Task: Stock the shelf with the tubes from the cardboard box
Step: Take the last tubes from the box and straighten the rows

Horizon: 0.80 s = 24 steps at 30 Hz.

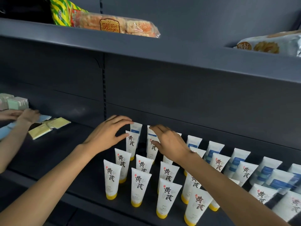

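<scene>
Several white tubes with yellow caps and black characters (112,175) stand cap-down in rows on the dark grey shelf (70,154). Behind them and to the right are tubes with blue labels (211,150). My left hand (107,132) reaches to the back-left of the rows, fingers spread, with the fingertips resting on the top of a rear blue-label tube (136,128) and the thumb against the tube in front of it (132,142). My right hand (169,144) hovers palm-down over the neighbouring column, fingertips on a rear tube's top edge (150,131). No cardboard box is in view.
Another person's hands (27,115) handle flat yellow and blue packets (48,126) at the shelf's left end, beside pastel boxes (16,101). The shelf above (146,51) overhangs and carries snack bags (114,23). Bare shelf lies between the packets and the tubes.
</scene>
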### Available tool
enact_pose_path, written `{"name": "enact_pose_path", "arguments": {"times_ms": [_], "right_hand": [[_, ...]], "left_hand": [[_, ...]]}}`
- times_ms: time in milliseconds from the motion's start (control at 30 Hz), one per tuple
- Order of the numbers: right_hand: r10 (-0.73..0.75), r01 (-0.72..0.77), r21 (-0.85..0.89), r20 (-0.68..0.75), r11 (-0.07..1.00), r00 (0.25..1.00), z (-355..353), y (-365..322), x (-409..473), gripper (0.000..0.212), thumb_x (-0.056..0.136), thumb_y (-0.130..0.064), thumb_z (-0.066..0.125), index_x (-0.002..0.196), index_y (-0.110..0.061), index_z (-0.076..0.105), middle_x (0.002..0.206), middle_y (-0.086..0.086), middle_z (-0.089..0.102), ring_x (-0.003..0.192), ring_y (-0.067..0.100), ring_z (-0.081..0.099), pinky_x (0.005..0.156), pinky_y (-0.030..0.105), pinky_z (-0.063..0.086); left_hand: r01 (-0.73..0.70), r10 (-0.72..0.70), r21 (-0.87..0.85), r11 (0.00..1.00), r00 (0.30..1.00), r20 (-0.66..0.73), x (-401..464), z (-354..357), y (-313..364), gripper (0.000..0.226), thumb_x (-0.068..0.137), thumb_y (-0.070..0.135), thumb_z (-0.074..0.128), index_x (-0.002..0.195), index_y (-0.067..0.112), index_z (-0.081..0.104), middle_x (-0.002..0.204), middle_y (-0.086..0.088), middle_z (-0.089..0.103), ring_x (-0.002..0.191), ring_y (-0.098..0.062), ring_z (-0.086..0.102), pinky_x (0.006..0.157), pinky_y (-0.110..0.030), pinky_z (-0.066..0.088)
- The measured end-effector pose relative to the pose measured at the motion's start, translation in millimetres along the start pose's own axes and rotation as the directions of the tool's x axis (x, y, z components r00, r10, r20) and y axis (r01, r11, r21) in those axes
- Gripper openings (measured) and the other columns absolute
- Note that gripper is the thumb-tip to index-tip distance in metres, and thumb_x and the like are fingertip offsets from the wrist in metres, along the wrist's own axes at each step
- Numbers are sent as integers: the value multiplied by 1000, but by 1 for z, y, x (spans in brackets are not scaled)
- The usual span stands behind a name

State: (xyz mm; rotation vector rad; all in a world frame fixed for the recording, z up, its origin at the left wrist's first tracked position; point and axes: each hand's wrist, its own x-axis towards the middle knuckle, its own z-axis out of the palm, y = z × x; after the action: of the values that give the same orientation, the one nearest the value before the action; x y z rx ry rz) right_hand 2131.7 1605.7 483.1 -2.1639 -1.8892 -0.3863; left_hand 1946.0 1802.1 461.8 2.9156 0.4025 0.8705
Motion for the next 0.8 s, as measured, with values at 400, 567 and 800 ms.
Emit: {"name": "enact_pose_path", "arguments": {"times_ms": [400, 567, 800], "right_hand": [[160, -150, 111, -91, 982, 983, -10, -26, -43, 50, 95, -40, 60, 137, -17, 45, 125, 6, 60, 85, 20, 66, 75, 35, 57], [226, -214, 130, -92, 968, 970, -7, -39, -52, 50, 94, -39, 61, 136, -18, 45, 123, 5, 61, 88, 22, 66, 75, 35, 56], [279, -266, 214, -28, 940, 960, 3, -52, -48, 48, 92, -38, 65, 133, -20, 49, 126, 3, 63, 95, 19, 67, 85, 34, 56]], "left_hand": [[-12, 12, -1, 1000, 999, 37, -26, -13, 40, 48, 92, 45, 62, 138, 35, 51, 139, 20, 50, 127, -1, 46, 104, -27, 45], [0, 6, -51, 999, 993, 119, -23, -13, 35, 48, 91, 47, 63, 136, 39, 51, 139, 23, 48, 125, 0, 47, 102, -26, 45], [47, 5, -186, 981, 963, 268, -18, -12, 22, 37, 87, 44, 70, 122, 37, 63, 126, 25, 59, 114, 5, 54, 100, -27, 47]]}}
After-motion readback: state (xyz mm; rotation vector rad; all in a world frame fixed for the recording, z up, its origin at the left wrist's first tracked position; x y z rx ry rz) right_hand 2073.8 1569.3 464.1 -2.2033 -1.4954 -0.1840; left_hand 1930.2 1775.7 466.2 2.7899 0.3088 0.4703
